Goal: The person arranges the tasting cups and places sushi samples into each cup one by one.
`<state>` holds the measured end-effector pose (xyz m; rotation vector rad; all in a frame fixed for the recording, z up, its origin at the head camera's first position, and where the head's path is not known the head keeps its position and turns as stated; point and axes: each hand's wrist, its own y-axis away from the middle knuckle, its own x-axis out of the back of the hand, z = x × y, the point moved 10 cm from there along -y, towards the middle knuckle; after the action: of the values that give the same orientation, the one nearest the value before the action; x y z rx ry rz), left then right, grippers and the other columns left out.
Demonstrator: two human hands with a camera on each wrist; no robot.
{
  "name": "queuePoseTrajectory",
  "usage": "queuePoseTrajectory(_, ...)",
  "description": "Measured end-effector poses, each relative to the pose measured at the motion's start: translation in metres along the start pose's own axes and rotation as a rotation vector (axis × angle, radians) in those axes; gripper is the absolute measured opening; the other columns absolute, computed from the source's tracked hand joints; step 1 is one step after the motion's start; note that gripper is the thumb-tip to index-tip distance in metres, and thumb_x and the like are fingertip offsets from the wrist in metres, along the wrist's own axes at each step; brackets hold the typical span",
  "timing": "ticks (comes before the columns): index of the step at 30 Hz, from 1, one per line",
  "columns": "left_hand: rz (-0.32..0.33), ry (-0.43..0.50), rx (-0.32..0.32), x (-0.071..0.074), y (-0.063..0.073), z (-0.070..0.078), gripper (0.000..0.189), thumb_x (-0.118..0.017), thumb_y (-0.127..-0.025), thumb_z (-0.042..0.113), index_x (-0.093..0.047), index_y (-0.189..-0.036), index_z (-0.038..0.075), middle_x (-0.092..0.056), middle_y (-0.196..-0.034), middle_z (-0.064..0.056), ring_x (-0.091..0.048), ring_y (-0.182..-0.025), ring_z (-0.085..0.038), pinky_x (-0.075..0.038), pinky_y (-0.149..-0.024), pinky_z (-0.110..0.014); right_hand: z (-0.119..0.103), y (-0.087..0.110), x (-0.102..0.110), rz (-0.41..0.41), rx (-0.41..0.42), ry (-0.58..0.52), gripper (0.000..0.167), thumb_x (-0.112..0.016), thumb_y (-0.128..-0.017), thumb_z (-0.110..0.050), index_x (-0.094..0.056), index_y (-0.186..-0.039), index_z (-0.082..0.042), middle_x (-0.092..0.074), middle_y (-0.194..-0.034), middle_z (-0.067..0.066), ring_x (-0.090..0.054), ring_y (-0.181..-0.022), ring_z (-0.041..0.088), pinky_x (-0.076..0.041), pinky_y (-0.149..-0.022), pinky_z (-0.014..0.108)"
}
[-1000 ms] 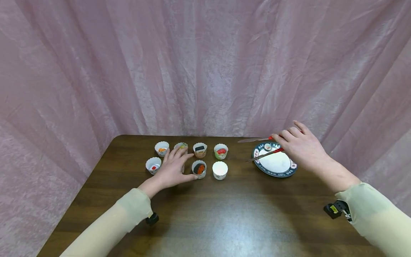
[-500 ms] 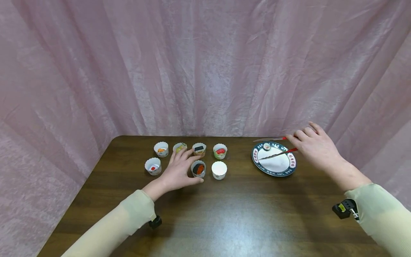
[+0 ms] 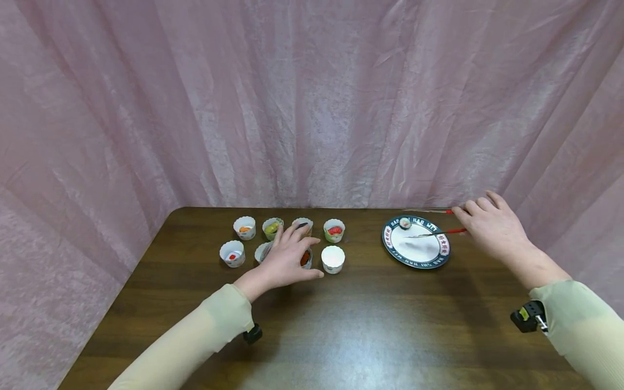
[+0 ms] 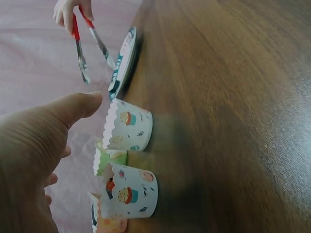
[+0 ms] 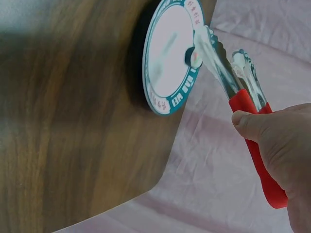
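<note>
My right hand grips metal tongs by their red handles. The tongs' arms are spread apart above the plate, with nothing seen between the tips. On the white plate with a dark green lettered rim, a small sushi roll lies near the far edge. My left hand hovers over several paper cups, fingers spread and thumb stretched to the right. It partly hides a cup with a dark and orange piece. To its right stands a white paper cup, in which I see no food.
Beyond it, a green-patterned cup has a red piece inside. Leftward are cups with an orange piece, a yellow-green piece and a red piece. A pink curtain hangs behind the wooden table.
My left hand has shifted right across the cups. My right hand has drawn the tongs to the right; the plate and its sushi roll look about the same.
</note>
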<state>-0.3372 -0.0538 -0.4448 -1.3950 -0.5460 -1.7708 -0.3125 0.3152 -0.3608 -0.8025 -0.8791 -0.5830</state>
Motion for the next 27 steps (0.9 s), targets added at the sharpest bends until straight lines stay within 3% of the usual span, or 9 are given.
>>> queuePoseTrajectory(5,-0.020,-0.060,0.013,-0.007,-0.007,0.002,0.080,-0.077,-0.080,0.066,-0.057,-0.144,0.022,-0.032,-0.163,-0.013,-0.016,-0.153,-0.038,-0.006,-0.118,-0.069,0.005,0.004,-0.008,-0.034,-0.033,0.010,0.058,-0.095,-0.065,-0.021,-0.070,-0.113,0.001,-0.061,-0.091,0.016,-0.058,-0.094,0.043,-0.035,-0.104,0.066)
queuePoseTrajectory(14,-0.066,-0.087,0.044,-0.022,-0.018,-0.003,0.082,-0.075,-0.080,0.067,-0.055,-0.146,0.022,-0.031,-0.163,-0.012,-0.014,-0.154,-0.038,-0.005,-0.118,-0.068,0.008,0.006,-0.028,-0.149,-0.096,-0.012,0.053,-0.092,-0.072,-0.027,-0.070,-0.110,0.003,-0.063,-0.093,0.017,-0.059,-0.095,0.042,-0.033,-0.105,0.069)
queuePoseTrajectory(27,-0.066,-0.067,0.071,-0.031,-0.024,-0.004,0.084,-0.080,-0.077,0.063,-0.057,-0.145,0.018,-0.032,-0.163,-0.013,-0.017,-0.153,-0.040,-0.008,-0.119,-0.067,0.004,-0.004,-0.039,-0.183,-0.121,-0.034,0.042,-0.090,-0.075,-0.028,-0.070,-0.100,-0.001,-0.060,-0.086,0.014,-0.058,-0.095,0.043,-0.036,-0.099,0.065)
